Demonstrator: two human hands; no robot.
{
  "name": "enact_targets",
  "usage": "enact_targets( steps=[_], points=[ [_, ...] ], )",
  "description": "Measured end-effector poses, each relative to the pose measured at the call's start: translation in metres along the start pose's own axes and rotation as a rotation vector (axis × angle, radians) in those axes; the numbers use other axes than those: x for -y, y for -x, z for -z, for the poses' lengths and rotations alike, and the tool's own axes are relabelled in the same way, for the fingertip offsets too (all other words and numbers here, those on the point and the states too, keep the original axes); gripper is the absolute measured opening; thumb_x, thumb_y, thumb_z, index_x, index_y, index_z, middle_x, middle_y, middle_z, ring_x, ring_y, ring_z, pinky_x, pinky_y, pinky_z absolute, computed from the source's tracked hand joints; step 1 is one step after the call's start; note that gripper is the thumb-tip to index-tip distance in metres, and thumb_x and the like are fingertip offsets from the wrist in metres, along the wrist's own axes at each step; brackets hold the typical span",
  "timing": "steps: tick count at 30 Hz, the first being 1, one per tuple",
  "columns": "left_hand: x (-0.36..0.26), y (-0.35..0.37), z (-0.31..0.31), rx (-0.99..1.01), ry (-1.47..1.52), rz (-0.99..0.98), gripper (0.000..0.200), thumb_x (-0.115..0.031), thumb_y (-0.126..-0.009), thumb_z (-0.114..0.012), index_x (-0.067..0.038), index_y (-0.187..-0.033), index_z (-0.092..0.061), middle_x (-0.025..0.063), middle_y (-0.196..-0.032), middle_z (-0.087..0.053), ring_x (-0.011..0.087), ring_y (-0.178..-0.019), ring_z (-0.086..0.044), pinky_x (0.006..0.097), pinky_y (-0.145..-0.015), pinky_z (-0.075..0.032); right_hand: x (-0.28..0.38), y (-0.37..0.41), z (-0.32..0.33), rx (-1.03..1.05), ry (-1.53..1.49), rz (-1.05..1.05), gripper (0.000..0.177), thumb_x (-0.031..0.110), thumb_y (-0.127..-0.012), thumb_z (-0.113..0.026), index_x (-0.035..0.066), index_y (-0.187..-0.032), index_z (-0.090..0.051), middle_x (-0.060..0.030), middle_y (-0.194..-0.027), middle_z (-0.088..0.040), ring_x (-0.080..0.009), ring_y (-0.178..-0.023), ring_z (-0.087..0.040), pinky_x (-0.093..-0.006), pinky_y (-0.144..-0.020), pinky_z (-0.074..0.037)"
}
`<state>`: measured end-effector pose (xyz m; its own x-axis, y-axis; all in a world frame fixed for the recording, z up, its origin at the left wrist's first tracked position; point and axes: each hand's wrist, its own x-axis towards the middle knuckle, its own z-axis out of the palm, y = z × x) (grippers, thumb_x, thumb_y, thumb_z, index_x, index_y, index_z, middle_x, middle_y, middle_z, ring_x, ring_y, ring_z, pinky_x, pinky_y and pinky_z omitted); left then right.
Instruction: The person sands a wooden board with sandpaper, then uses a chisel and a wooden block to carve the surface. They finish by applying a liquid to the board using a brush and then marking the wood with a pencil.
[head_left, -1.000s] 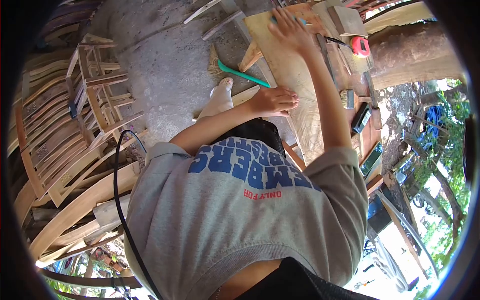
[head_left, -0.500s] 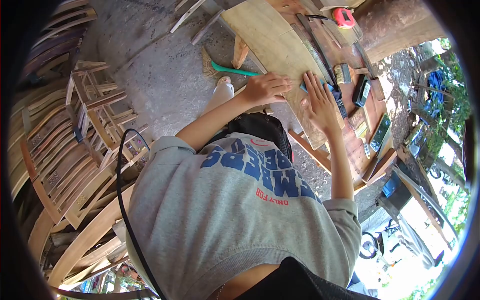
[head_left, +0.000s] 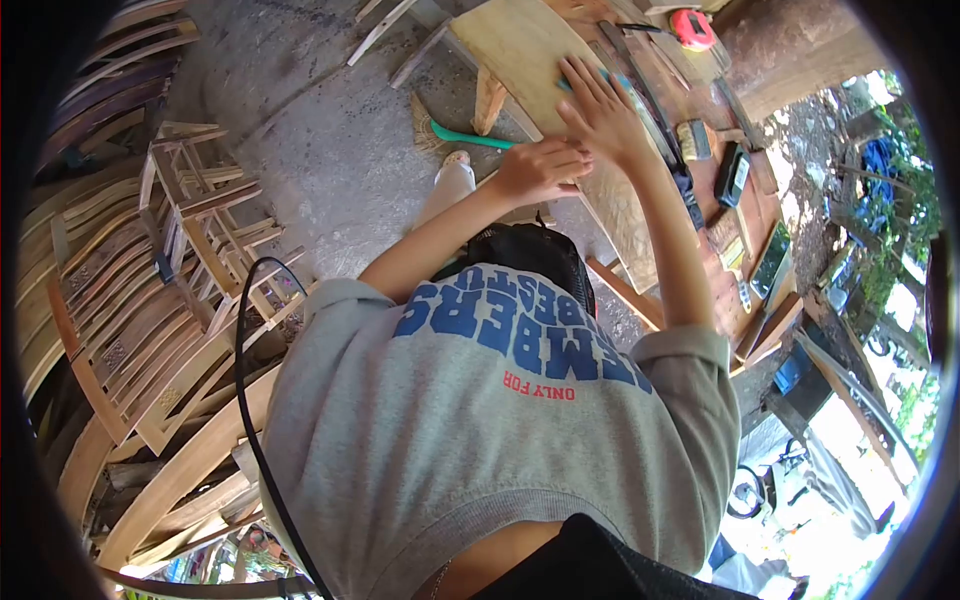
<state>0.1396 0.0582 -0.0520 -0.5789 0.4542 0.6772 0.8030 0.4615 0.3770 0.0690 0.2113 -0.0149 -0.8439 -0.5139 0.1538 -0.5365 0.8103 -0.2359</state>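
Note:
A pale, flat wooden board (head_left: 520,45) lies across the workbench. My left hand (head_left: 545,170) is closed around its near edge, with the fingers curled. Stretched over the board's upper face is my right hand (head_left: 605,120), its fingers laid on a thin blue pad (head_left: 623,81). Only bits of blue show past the fingers, so whether it is sandpaper or a block cannot be made out. The two hands are close together, the right wrist just beyond the left fingertips.
On the bench lie a brush (head_left: 693,140), a black box-like item (head_left: 733,175), a phone (head_left: 770,260) and a red tape measure (head_left: 692,30). A green-handled broom (head_left: 470,137) is on the floor. Wooden chair frames (head_left: 200,210) and curved slats are stacked at left.
My right hand has slid up and left along the board, taking the blue pad with it. My left hand stays at the board's edge.

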Motion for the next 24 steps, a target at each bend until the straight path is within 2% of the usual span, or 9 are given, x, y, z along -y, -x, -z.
enact_targets(
  steps=[2, 5, 8, 13, 15, 18, 22, 24],
  points=[
    [0.002, 0.005, -0.003, 0.042, -0.016, 0.061, 0.041, -0.026, -0.054, -0.078, -0.018, -0.092, -0.066, -0.0075, -0.102, -0.064, 0.01, -0.1, -0.06, 0.023, -0.078, -0.052, 0.002, 0.059, 0.022, 0.061, -0.016, -0.077, 0.062, 0.05, -0.092, -0.035, 0.014, -0.143, -0.028, -0.0046, -0.148, -0.03, -0.0206, -0.137, -0.026, -0.0413, -0.112, -0.016],
    [0.005, 0.005, -0.009, 0.007, -0.002, 0.019, 0.043, -0.026, -0.054, -0.079, -0.019, -0.094, -0.066, -0.0078, -0.102, -0.065, 0.0095, -0.098, -0.06, 0.0228, -0.076, -0.052, 0.013, 0.148, 0.053, 0.132, -0.072, -0.216, 0.063, 0.05, -0.093, -0.033, 0.013, -0.144, -0.026, -0.0078, -0.148, -0.028, -0.0237, -0.138, -0.023, -0.0419, -0.113, -0.014],
    [0.006, 0.007, -0.009, -0.013, -0.001, 0.019, 0.044, -0.026, -0.052, -0.08, -0.019, -0.094, -0.066, -0.0079, -0.102, -0.065, 0.0093, -0.097, -0.06, 0.023, -0.077, -0.052, 0.019, 0.196, 0.061, 0.189, -0.045, -0.314, 0.065, 0.051, -0.092, -0.034, 0.013, -0.144, -0.025, -0.0083, -0.149, -0.027, -0.0248, -0.138, -0.022, -0.0421, -0.113, -0.014],
    [0.004, 0.005, -0.009, -0.023, -0.016, 0.024, 0.045, -0.026, -0.051, -0.08, -0.018, -0.094, -0.066, -0.0074, -0.101, -0.065, 0.01, -0.097, -0.06, 0.0234, -0.077, -0.052, 0.014, 0.137, 0.047, 0.135, -0.028, -0.207, 0.067, 0.054, -0.091, -0.033, 0.013, -0.144, -0.025, -0.0071, -0.149, -0.027, -0.0224, -0.138, -0.022, -0.0413, -0.113, -0.013],
    [0.001, 0.002, -0.007, -0.028, -0.031, 0.062, 0.04, -0.021, -0.049, -0.081, -0.019, -0.086, -0.066, -0.0082, -0.098, -0.065, 0.0097, -0.096, -0.062, 0.024, -0.072, -0.054, 0.008, 0.094, 0.035, 0.087, -0.031, -0.112, 0.066, 0.053, -0.092, -0.033, 0.014, -0.144, -0.026, -0.0061, -0.148, -0.028, -0.0202, -0.138, -0.022, -0.0407, -0.113, -0.013],
    [-0.002, 0.003, 0.0, 0.024, -0.076, 0.083, 0.04, -0.023, -0.049, -0.081, -0.02, -0.086, -0.065, -0.0083, -0.098, -0.065, 0.0098, -0.094, -0.062, 0.0243, -0.067, -0.053, 0.005, 0.05, 0.02, 0.059, -0.017, -0.068, 0.063, 0.051, -0.093, -0.034, 0.014, -0.143, -0.027, -0.0055, -0.148, -0.029, -0.019, -0.138, -0.022, -0.0404, -0.113, -0.014],
    [0.001, 0.004, -0.002, 0.046, -0.068, 0.084, 0.04, -0.024, -0.049, -0.081, -0.02, -0.086, -0.065, -0.0088, -0.098, -0.065, 0.0094, -0.092, -0.062, 0.0246, -0.064, -0.053, 0.01, 0.071, 0.021, 0.04, -0.032, -0.083, 0.061, 0.049, -0.093, -0.034, 0.014, -0.143, -0.028, -0.0056, -0.148, -0.029, -0.0189, -0.138, -0.023, -0.0403, -0.113, -0.014],
    [0.0, 0.002, -0.005, -0.032, -0.077, 0.04, 0.038, -0.023, -0.049, -0.081, -0.02, -0.084, -0.066, -0.0091, -0.095, -0.066, 0.009, -0.09, -0.063, 0.0235, -0.065, -0.053, 0.014, 0.111, 0.032, 0.055, -0.051, -0.116, 0.064, 0.052, -0.093, -0.034, 0.014, -0.143, -0.027, -0.006, -0.148, -0.028, -0.0204, -0.138, -0.023, -0.0413, -0.113, -0.014]
  ],
)
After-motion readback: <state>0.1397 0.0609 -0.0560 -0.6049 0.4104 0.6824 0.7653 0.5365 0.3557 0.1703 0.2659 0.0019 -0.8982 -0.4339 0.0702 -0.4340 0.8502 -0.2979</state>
